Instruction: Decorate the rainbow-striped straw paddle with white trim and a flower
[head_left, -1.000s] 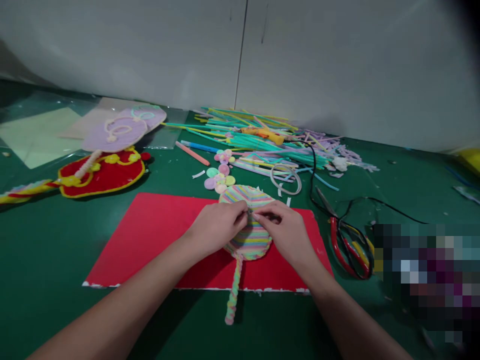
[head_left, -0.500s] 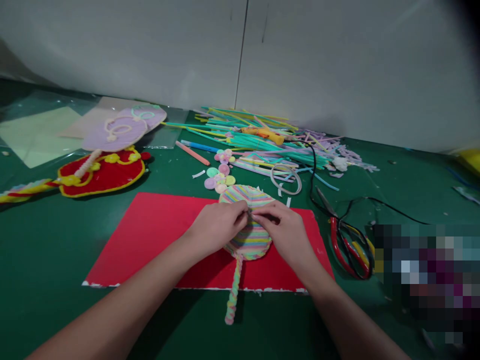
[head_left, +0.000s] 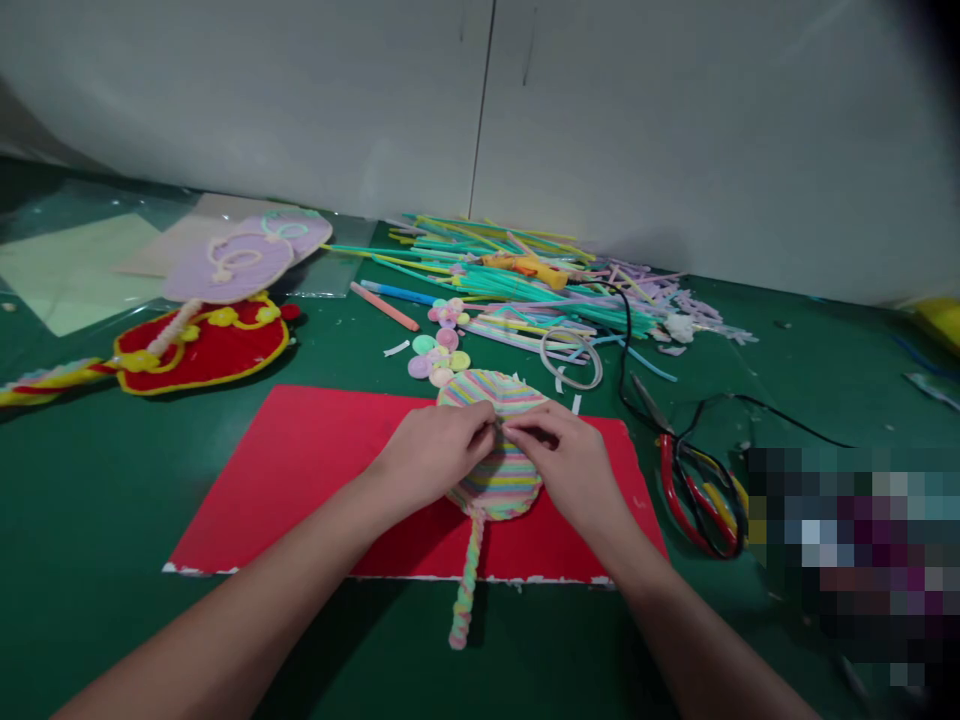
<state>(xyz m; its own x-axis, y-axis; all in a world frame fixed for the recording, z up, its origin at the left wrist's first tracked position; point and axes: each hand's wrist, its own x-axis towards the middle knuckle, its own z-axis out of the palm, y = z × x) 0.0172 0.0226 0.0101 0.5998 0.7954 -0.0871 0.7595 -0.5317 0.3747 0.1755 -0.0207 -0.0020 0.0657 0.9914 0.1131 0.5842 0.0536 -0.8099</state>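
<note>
A round fan of pastel striped pipe cleaners [head_left: 499, 482] lies on a red foam sheet [head_left: 300, 470], its twisted handle [head_left: 465, 590] pointing toward me. My left hand [head_left: 435, 452] and my right hand [head_left: 570, 462] rest on the fan's middle, fingertips pinched together and meeting over it. What the fingers pinch is too small to make out.
On the green table lie a pile of pastel pipe cleaners [head_left: 517, 285] with a yellow glue gun [head_left: 525, 266], a pastel flower [head_left: 439, 358], a tape ring [head_left: 572, 358], red-handled pliers [head_left: 686, 480] with a black cord, and a red and a lilac fan [head_left: 202, 345] at left.
</note>
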